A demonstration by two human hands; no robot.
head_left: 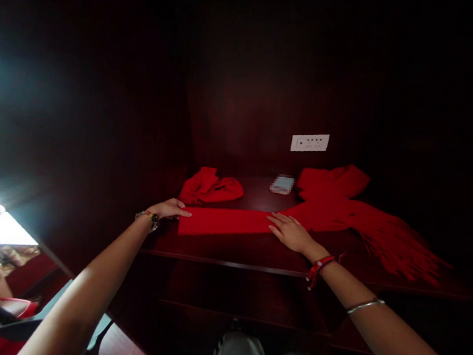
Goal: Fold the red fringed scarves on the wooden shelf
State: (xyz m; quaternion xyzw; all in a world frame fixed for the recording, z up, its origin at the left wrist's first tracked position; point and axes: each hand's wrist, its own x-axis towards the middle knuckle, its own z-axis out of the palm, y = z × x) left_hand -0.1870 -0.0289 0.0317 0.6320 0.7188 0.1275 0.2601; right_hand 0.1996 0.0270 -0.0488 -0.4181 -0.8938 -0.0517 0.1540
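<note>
Dark-wood surface (219,251) under a red scarf (227,222), flat leftward, heaped and fringed rightward; crumpled red cloth (201,188) behind the scarf's left end; left hand (167,208), narrow grip on that end; right hand (294,233), wide grip, flat on the scarf; white wall socket (310,142) and blurred item (282,184) beyond

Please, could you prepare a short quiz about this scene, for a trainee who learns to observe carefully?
1. What is on the back wall?
A) a mirror
B) a socket
C) a clock

2. True or false: the left hand is at the end of the flat strip, and the right hand lies on it.

3. Fill in: the band nearest to the right hand is mainly ____.

Key: 1 B; 2 true; 3 red.
</note>
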